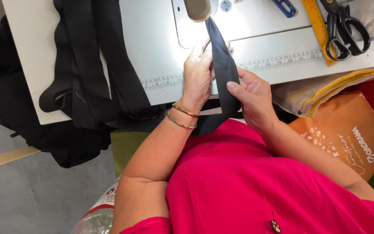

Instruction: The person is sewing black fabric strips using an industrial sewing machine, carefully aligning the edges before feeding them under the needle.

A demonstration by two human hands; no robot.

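White sewing-machine tabletop (161,52), heap of black cloth (87,65) on its left edge, black scissors (345,28) at right corner. Long black fabric strip (222,65) runs over the near edge: soft, light, limp, best pinched at its edges. Left hand (198,76) and right hand (254,97) both pinch it.

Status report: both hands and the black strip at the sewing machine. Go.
Left hand and right hand both pinching the black fabric strip. Strip runs up under the machine head. Scissors and yellow ruler lie clear, far right.
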